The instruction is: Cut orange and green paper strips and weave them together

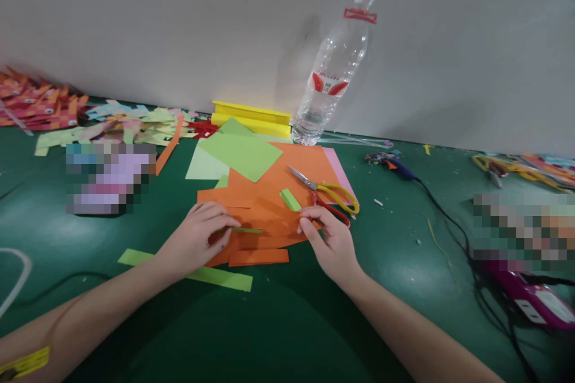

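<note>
My left hand (197, 236) rests on a pile of orange paper pieces (269, 191), its fingers pinched on one end of a thin green paper strip (245, 230). My right hand (326, 236) is closed in a pinch at the pile's right side, fingertips on an orange strip (287, 232). Scissors with yellow and red handles (330, 194) lie on the orange paper just beyond my right hand. A small green scrap (290, 199) lies between the hands. A long green strip (215, 276) lies under my left wrist on the green table (287, 323).
A clear plastic bottle (335, 72) stands against the grey wall behind yellow paper (251, 118). A light green sheet (240, 152) lies on the orange sheet. Paper scraps (121, 122) spread at left. A glue gun (395, 166) with black cable lies at right, a purple device (534, 299) nearer.
</note>
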Motion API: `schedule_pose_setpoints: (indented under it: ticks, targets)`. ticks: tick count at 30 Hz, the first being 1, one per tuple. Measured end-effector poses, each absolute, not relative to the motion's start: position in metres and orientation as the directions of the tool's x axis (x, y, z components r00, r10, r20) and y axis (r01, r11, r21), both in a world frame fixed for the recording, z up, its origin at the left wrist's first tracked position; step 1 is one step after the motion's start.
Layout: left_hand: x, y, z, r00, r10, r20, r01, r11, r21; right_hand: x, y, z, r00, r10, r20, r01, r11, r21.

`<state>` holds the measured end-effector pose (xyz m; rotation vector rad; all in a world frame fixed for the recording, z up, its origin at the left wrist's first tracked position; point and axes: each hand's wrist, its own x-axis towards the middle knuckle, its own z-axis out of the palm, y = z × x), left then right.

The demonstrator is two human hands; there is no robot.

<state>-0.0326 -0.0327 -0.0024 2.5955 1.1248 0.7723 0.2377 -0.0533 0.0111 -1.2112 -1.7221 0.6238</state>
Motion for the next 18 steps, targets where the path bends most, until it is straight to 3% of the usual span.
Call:
schedule_pose_setpoints:
  ticks: [4, 11, 18]
  targets:
    - [-0.034, -0.031, -0.005, 0.573, 0.742, 0.349, 0.637, -0.671, 0.379, 0.239, -0.054, 0.009, -0.105, 0.921, 0.374, 0.451, 0.38, -0.808]
    - [-0.032, -0.037, 0.01, 0.45, 0.726, 0.521, 0.753, -0.621, 0.216, 0.24, -0.054, 0.009, -0.11, 0.924, 0.365, 0.461, 0.373, -0.805]
    - [-0.034, -0.038, 0.009, 0.483, 0.749, 0.454, 0.705, -0.64, 0.307, 0.239, -0.053, 0.01, -0.106, 0.929, 0.356, 0.467, 0.363, -0.807]
